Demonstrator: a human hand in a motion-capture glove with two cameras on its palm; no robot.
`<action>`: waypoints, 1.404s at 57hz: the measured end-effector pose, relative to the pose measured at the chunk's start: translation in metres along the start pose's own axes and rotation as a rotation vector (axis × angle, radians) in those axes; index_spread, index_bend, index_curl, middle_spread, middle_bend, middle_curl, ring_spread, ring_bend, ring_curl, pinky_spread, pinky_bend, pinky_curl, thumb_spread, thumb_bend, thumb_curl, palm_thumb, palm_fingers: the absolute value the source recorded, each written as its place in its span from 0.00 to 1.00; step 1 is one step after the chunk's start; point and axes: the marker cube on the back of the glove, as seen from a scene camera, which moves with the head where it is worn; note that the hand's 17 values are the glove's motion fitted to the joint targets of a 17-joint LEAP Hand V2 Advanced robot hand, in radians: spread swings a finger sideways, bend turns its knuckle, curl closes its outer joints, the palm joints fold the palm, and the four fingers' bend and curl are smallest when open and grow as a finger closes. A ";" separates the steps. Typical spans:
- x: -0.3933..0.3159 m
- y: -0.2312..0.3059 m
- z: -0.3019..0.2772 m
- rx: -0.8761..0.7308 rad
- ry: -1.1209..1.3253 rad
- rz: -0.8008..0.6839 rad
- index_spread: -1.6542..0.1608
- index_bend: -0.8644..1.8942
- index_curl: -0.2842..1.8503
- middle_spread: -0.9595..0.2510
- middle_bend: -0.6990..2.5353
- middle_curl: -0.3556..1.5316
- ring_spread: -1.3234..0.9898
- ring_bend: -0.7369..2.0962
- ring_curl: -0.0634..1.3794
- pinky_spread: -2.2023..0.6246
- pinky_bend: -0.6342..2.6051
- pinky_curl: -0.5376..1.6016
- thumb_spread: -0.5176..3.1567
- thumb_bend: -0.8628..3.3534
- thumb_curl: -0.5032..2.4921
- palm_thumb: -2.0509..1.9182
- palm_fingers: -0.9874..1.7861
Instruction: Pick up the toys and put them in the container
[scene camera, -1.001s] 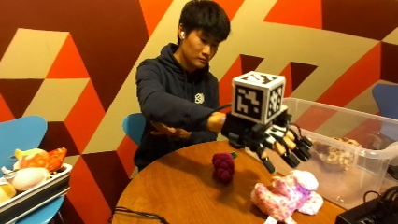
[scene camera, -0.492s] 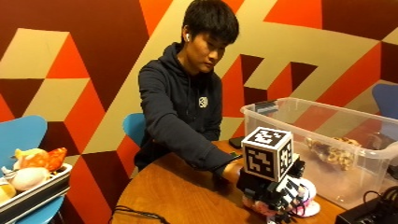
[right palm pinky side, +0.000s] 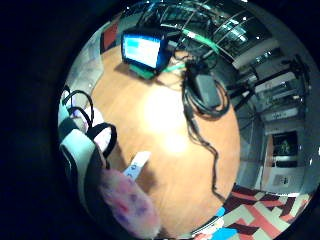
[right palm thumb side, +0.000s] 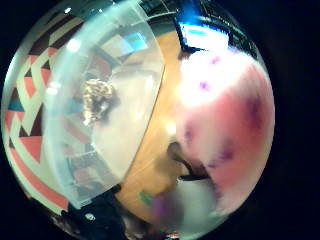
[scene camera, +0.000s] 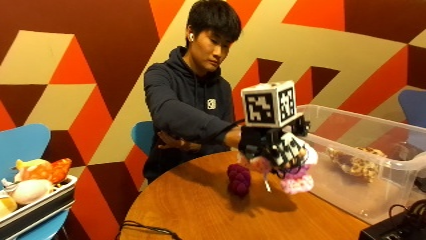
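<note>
In the outside view my gloved right hand (scene camera: 273, 145) grips a pink and white plush toy (scene camera: 297, 176) and holds it in the air above the round wooden table (scene camera: 200, 215), just beside the clear plastic container (scene camera: 373, 165). The same plush (right palm thumb side: 225, 125) fills much of the thumb side palm view, next to the container wall (right palm thumb side: 105, 100). A brown speckled toy (scene camera: 356, 160) lies inside the container. A dark purple knitted toy (scene camera: 238, 180) stands on the table below and left of my hand.
A tray (scene camera: 33, 205) with more plush toys sits on a blue chair at the left. A small screen (right palm pinky side: 144, 50) and a bundle of black cables (right palm pinky side: 202, 95) lie on the table. The person's bare hand (scene camera: 174, 144) rests near the table's far edge.
My hand went down onto the pink plush, took hold of it and has lifted it off the table toward the container. The purple toy has stayed put.
</note>
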 end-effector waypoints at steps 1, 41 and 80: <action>-0.002 0.001 -0.009 0.011 -0.001 -0.002 0.72 0.63 0.48 0.62 0.62 0.61 0.40 0.74 0.53 0.64 0.54 0.51 0.23 0.22 0.44 0.67 0.76; -0.215 0.034 -0.095 -0.096 -0.230 -0.219 0.71 0.40 0.61 0.63 0.62 0.60 0.41 0.77 0.53 0.65 0.57 0.53 0.35 0.19 0.47 0.61 0.59; -0.015 0.153 -0.078 -0.486 0.023 -0.172 0.77 0.34 0.37 0.74 0.33 0.42 0.53 0.42 0.27 0.78 0.48 0.43 0.49 0.23 0.33 0.60 0.28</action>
